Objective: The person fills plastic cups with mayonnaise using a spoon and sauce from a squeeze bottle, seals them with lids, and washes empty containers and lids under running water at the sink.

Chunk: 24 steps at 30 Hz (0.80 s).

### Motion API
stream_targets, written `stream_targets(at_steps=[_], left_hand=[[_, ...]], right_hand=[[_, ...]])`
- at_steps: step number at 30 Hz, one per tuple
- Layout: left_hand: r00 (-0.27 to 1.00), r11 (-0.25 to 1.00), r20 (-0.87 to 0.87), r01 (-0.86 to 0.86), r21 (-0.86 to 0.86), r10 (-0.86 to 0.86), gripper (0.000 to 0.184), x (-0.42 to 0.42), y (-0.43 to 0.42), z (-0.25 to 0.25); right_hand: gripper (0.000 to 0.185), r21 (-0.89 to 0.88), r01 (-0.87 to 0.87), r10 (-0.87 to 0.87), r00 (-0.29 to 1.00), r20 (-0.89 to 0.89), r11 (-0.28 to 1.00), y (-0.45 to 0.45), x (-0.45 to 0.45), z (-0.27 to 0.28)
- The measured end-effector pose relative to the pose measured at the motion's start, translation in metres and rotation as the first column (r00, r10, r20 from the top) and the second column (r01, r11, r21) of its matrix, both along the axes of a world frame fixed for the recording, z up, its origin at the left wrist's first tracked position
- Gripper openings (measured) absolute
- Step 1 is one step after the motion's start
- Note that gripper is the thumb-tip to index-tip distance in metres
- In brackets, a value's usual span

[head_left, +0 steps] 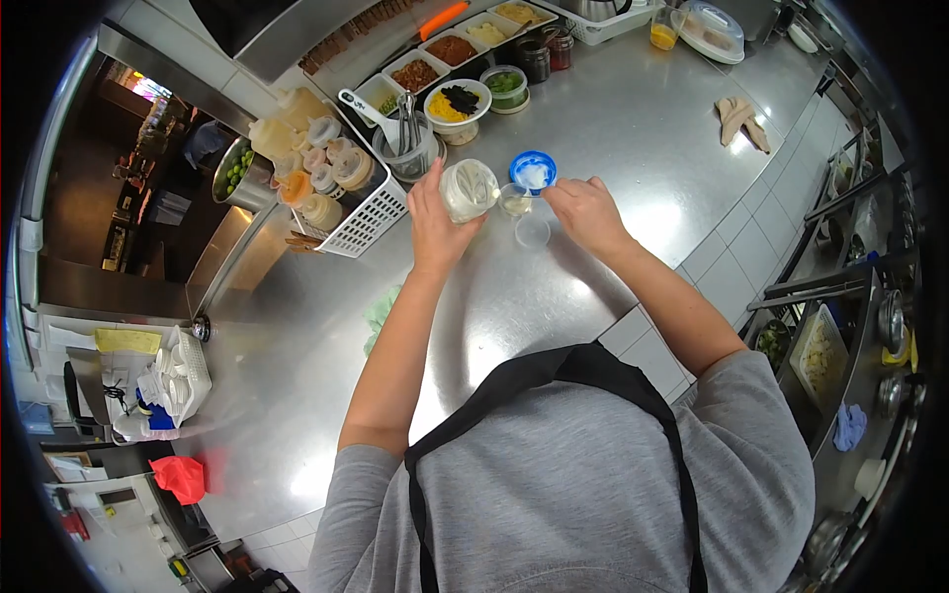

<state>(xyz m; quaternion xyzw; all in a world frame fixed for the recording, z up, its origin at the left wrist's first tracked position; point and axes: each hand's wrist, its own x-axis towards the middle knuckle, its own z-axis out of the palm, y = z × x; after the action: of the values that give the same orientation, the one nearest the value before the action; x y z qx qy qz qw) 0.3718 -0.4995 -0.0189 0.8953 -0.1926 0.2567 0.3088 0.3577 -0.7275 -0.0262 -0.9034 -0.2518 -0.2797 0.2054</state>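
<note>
My left hand (pixel 442 225) is wrapped round a clear jar (pixel 470 191), tilted, its walls coated with a white creamy substance. My right hand (pixel 590 214) is closed in a pinch at the near right edge of a blue lid (pixel 534 170), which has white cream on its inner side. What the fingertips grip is too small to make out. Between the hands stands a small clear cup (pixel 515 201) with some pale cream in it. Just nearer to me lies a small clear round lid or cup (pixel 532 232).
A white basket (pixel 366 217) of squeeze bottles stands left, beside a container of utensils (pixel 407 148). Behind are a white tub (pixel 458 104) with yellow and black food, a green-filled tub (pixel 506 87) and ingredient trays (pixel 452 49). A folded cloth (pixel 741 124) lies right.
</note>
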Motion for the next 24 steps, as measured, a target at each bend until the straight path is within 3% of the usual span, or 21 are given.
stream_targets(at_steps=[2, 5, 7, 10, 14, 20, 24], left_hand=[[1.000, 1.000, -0.008, -0.023, 0.005, 0.023, 0.097, -0.001, 0.001, 0.001], [1.000, 1.000, -0.019, -0.023, 0.001, 0.023, 0.097, -0.001, 0.002, 0.001], [1.000, 1.000, -0.014, -0.017, 0.012, 0.017, 0.098, -0.003, 0.001, 0.001], [1.000, 0.999, -0.019, -0.021, 0.027, 0.022, 0.098, 0.000, 0.002, 0.002], [0.999, 0.999, -0.040, -0.015, 0.031, 0.016, 0.099, 0.000, 0.000, -0.001], [0.995, 0.998, -0.087, -0.032, 0.061, 0.037, 0.099, 0.002, 0.000, -0.001], [0.997, 0.998, -0.077, -0.022, 0.063, 0.026, 0.099, 0.008, 0.000, -0.005]], right_hand=[[0.008, -0.051, -0.011, 0.012, 1.000, 0.011, 0.999, 0.000, 0.000, -0.003], [0.010, 0.011, 0.007, -0.007, 0.999, 0.049, 1.000, 0.000, -0.003, 0.009], [0.012, -0.079, 0.000, 0.002, 1.000, 0.025, 0.997, -0.001, 0.000, 0.004], [0.012, -0.007, 0.030, -0.029, 0.994, 0.108, 1.000, -0.003, -0.003, 0.013], [0.011, -0.068, -0.003, 0.008, 0.997, 0.071, 0.998, -0.004, 0.002, 0.003], [0.007, 0.078, 0.031, -0.039, 0.994, 0.099, 0.996, -0.001, -0.001, 0.016], [0.007, 0.149, 0.072, -0.073, 0.997, 0.000, 0.986, -0.003, 0.000, 0.014]])
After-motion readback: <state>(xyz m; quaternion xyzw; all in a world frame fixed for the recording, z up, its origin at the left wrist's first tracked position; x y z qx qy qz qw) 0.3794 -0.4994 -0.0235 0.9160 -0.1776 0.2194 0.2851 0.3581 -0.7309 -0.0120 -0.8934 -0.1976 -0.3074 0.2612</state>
